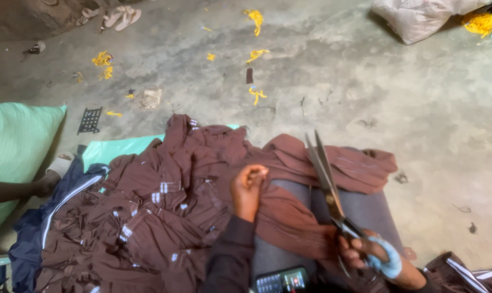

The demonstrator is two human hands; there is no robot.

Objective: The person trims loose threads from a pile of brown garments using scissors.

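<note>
My left hand (248, 187) is closed in a pinch over a piece of brown cloth (295, 217) lying across my lap. My right hand (368, 252), with a light blue wrap on one finger, grips the handles of large metal scissors (324, 173). Their blades point up and away, nearly closed, above the brown cloth. A big heap of brown garments (159, 211) with small white labels lies to the left of my lap.
A phone (281, 281) rests on my lap at the bottom edge. Another person's arm (18, 190) reaches in from the left beside a green cushion (18, 141). Yellow scraps (255, 19), sandals (121, 16) and a white sack (419, 19) lie on the concrete floor.
</note>
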